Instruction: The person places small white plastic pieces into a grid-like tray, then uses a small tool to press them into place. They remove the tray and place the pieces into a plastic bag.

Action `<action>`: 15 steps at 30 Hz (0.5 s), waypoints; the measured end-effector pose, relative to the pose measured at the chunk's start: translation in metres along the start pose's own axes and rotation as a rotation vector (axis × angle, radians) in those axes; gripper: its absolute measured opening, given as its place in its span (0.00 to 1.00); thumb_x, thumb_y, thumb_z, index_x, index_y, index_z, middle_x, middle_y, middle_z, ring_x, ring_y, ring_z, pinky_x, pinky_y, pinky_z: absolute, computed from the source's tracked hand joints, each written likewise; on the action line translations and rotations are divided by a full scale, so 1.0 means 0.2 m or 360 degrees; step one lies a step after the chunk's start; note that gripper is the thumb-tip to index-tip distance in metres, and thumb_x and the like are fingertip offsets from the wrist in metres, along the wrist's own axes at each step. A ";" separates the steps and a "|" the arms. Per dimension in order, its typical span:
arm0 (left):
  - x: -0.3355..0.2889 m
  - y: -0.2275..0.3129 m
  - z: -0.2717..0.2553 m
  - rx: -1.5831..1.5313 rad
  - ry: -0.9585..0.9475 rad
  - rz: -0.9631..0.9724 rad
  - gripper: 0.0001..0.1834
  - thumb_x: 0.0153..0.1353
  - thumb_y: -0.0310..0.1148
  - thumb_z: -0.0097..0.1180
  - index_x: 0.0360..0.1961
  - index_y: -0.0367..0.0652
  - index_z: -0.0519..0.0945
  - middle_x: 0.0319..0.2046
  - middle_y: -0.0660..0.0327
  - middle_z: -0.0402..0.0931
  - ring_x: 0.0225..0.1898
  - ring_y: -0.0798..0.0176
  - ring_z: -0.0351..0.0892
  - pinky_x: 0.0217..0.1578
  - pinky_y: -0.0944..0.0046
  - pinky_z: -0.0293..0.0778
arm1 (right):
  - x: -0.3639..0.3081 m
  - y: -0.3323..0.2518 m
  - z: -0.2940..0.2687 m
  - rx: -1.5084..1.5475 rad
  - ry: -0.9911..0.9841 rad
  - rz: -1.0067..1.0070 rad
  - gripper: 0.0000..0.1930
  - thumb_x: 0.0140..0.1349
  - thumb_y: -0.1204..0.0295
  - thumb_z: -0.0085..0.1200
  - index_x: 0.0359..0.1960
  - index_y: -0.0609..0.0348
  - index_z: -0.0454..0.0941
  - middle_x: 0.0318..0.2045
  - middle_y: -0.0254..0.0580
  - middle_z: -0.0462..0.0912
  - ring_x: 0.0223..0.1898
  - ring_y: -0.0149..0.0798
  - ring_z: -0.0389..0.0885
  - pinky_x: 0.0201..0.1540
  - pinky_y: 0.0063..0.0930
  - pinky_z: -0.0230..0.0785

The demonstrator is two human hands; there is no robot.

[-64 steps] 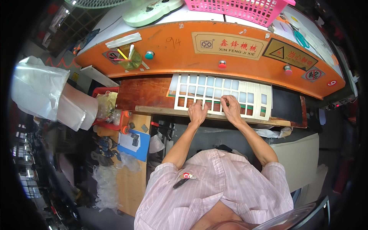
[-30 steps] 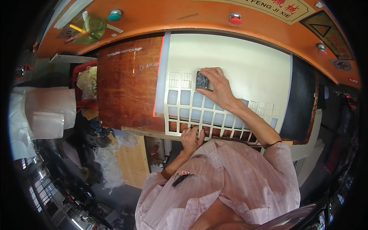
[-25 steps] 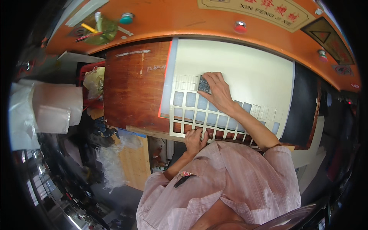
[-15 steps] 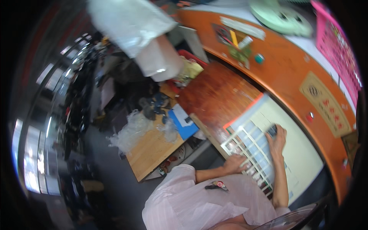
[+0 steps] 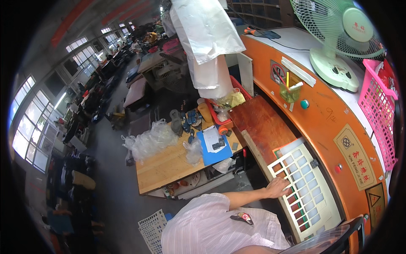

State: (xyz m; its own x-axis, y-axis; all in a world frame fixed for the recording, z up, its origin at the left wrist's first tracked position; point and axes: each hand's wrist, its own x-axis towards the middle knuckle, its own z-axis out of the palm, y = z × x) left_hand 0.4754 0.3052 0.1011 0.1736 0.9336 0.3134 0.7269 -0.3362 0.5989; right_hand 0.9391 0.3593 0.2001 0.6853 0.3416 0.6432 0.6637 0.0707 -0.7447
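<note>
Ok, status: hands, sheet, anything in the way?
Left hand on pale sheet; right hand not in view. Dark block at sheet's far edge, possibly in the way.

The wooden board [image 5: 264, 122] looks glossy, the cut sheet [image 5: 326, 207] matt.

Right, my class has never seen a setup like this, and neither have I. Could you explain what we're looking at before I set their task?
There is no robot here: a person works with bare hands. The view comes from a wide fisheye camera worn on the head, looking down, so straight edges bend near the rim.

The person's left hand touches the near side of a cream sheet with rows of window-like cut-outs; whether it grips is unclear. The right hand cannot be seen. A small dark block is at the sheet's far edge.

The sheet lies partly over a reddish-brown board, in front of an orange machine with coloured buttons. The wooden table further left bears a blue clipboard and clear plastic bags.
</note>
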 end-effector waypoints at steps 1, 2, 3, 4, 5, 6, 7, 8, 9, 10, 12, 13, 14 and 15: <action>0.04 0.00 0.01 0.0010 -0.0017 -0.0028 0.13 0.61 0.37 0.57 0.33 0.36 0.76 0.29 0.45 0.78 0.37 0.37 0.79 0.43 0.41 0.73 | 0.08 0.03 -0.05 0.0048 0.0050 -0.0111 0.15 0.75 0.68 0.56 0.51 0.72 0.82 0.48 0.52 0.87 0.48 0.37 0.85 0.52 0.27 0.78; 0.09 0.01 0.03 -0.0012 0.0038 0.0016 0.12 0.60 0.36 0.58 0.32 0.36 0.76 0.29 0.43 0.78 0.37 0.36 0.79 0.43 0.41 0.73 | 0.11 0.05 -0.09 0.0051 -0.0032 -0.0148 0.16 0.76 0.67 0.55 0.52 0.72 0.82 0.48 0.51 0.87 0.47 0.37 0.85 0.52 0.27 0.77; 0.12 0.01 0.04 -0.0038 0.0055 0.0029 0.12 0.59 0.35 0.58 0.32 0.35 0.76 0.29 0.42 0.77 0.37 0.35 0.79 0.43 0.40 0.74 | 0.15 0.06 -0.11 0.0052 -0.0112 -0.0181 0.17 0.77 0.67 0.54 0.53 0.73 0.81 0.48 0.50 0.87 0.47 0.37 0.84 0.51 0.27 0.77; 0.17 0.02 0.05 -0.0050 0.0079 0.0014 0.11 0.58 0.33 0.59 0.31 0.34 0.76 0.28 0.41 0.77 0.36 0.33 0.79 0.42 0.39 0.74 | 0.18 0.07 -0.12 0.0058 -0.0191 -0.0209 0.18 0.78 0.66 0.53 0.54 0.73 0.80 0.47 0.50 0.87 0.46 0.36 0.84 0.51 0.27 0.76; 0.20 0.02 0.07 -0.0032 0.0051 -0.0046 0.12 0.57 0.34 0.60 0.30 0.34 0.76 0.28 0.39 0.78 0.36 0.33 0.79 0.41 0.39 0.75 | 0.16 0.09 -0.15 0.0009 -0.0282 -0.0004 0.18 0.79 0.66 0.51 0.55 0.73 0.79 0.48 0.46 0.86 0.48 0.37 0.82 0.55 0.28 0.74; 0.23 0.03 0.08 -0.0032 0.0074 -0.0048 0.12 0.57 0.34 0.60 0.31 0.33 0.77 0.28 0.39 0.78 0.37 0.33 0.80 0.42 0.39 0.75 | 0.15 0.09 -0.16 0.0118 -0.0335 0.0019 0.18 0.79 0.66 0.51 0.55 0.72 0.79 0.48 0.46 0.85 0.49 0.37 0.81 0.56 0.28 0.73; 0.26 0.03 0.09 -0.0025 0.0095 -0.0073 0.12 0.57 0.34 0.60 0.31 0.33 0.77 0.29 0.39 0.79 0.37 0.33 0.80 0.42 0.39 0.75 | 0.12 0.10 -0.16 0.0231 -0.0378 0.0043 0.17 0.79 0.66 0.51 0.55 0.72 0.79 0.49 0.45 0.85 0.50 0.37 0.80 0.57 0.29 0.72; 0.29 0.03 0.10 -0.0020 0.0119 -0.0057 0.12 0.57 0.34 0.60 0.31 0.33 0.77 0.29 0.39 0.79 0.37 0.33 0.80 0.42 0.39 0.75 | 0.07 0.10 -0.18 -0.0012 -0.0524 0.0148 0.17 0.79 0.66 0.51 0.54 0.73 0.78 0.50 0.47 0.84 0.52 0.37 0.79 0.59 0.30 0.70; 0.31 0.02 0.12 -0.0021 0.0138 -0.0056 0.13 0.57 0.35 0.60 0.31 0.33 0.78 0.28 0.39 0.80 0.37 0.34 0.81 0.43 0.40 0.75 | 0.00 0.11 -0.19 -0.0010 -0.0561 0.0090 0.18 0.79 0.64 0.51 0.52 0.73 0.78 0.47 0.45 0.83 0.49 0.37 0.78 0.57 0.31 0.70; 0.32 0.02 0.12 -0.0009 0.0100 -0.0084 0.13 0.57 0.36 0.60 0.33 0.34 0.78 0.29 0.40 0.80 0.37 0.35 0.81 0.43 0.41 0.75 | -0.09 0.11 -0.17 0.0142 -0.0589 0.0066 0.18 0.79 0.64 0.51 0.51 0.73 0.77 0.45 0.44 0.82 0.48 0.36 0.77 0.56 0.31 0.70; 0.34 0.01 0.13 0.0013 0.0064 -0.0108 0.14 0.56 0.38 0.61 0.35 0.36 0.79 0.30 0.42 0.80 0.37 0.36 0.80 0.43 0.42 0.75 | -0.27 0.10 -0.19 0.0284 -0.0678 0.0126 0.17 0.79 0.64 0.51 0.50 0.71 0.77 0.42 0.41 0.81 0.45 0.35 0.76 0.54 0.29 0.69; 0.36 0.01 0.13 -0.0006 0.0092 -0.0078 0.14 0.56 0.38 0.61 0.35 0.36 0.79 0.30 0.42 0.80 0.37 0.37 0.80 0.43 0.42 0.75 | -0.34 0.10 -0.18 0.0298 -0.0751 0.0137 0.17 0.79 0.64 0.51 0.49 0.71 0.77 0.40 0.40 0.80 0.44 0.34 0.76 0.53 0.28 0.69; 0.37 0.01 0.13 -0.0004 0.0086 -0.0076 0.15 0.56 0.38 0.61 0.35 0.36 0.79 0.30 0.43 0.80 0.37 0.37 0.80 0.43 0.42 0.75 | -0.40 0.10 -0.16 0.0289 -0.0793 0.0242 0.16 0.78 0.66 0.51 0.49 0.71 0.77 0.40 0.40 0.81 0.43 0.34 0.76 0.51 0.26 0.68; 0.37 0.01 0.13 0.0000 0.0083 -0.0071 0.15 0.56 0.38 0.61 0.36 0.36 0.79 0.29 0.43 0.80 0.37 0.37 0.80 0.43 0.42 0.75 | -0.44 0.10 -0.14 0.0263 -0.0731 0.0169 0.15 0.78 0.67 0.50 0.50 0.71 0.78 0.41 0.42 0.82 0.44 0.34 0.78 0.52 0.27 0.70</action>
State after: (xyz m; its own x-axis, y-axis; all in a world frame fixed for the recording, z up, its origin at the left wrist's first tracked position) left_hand 0.5080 0.3771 0.1064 0.1062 0.9400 0.3244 0.7331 -0.2944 0.6131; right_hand 0.9008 0.3043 0.1344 0.5187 0.7300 0.4449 0.5156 0.1480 -0.8439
